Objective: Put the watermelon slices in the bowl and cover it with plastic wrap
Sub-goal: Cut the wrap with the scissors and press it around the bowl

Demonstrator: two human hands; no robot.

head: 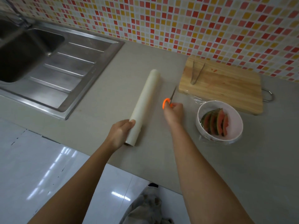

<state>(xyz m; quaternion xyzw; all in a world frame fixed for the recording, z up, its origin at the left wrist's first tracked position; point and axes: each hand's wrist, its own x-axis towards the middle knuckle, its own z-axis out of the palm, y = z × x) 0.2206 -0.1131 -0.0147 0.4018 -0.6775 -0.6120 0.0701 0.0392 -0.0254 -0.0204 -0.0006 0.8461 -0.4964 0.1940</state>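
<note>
Already in the bowl: watermelon slices, with one hand on the roll and one on the scissors

Nearest, a trouser leg (145, 206) stands on the glossy white floor (48, 167) at the edge of the grey counter (113, 70). Both bare forearms reach out over it, well apart.

The left hand (120, 131) grips the near end of the plastic wrap roll (145, 101), fingers curled round it and the thumb on top. The roll lies flat on the counter, running away towards the wall.

Just right of the roll, the right hand (174, 111) is raised with its wrist bent, fingers closed through the orange handles of a pair of scissors (169, 99). The blades point away and look closed, though they are blurred.

Further right, the white bowl (233, 131) sits on the counter with the watermelon slices (215, 122) fanned inside, rinds up. Clear film (194, 99) crinkles around its rim.

Beyond the bowl lies a wooden cutting board (226, 88) with metal tongs (196, 73) resting on it. Far left is a steel sink (24, 50) with a ribbed drainer, and behind everything a wall of red, orange and yellow mosaic tiles (194, 21).
</note>
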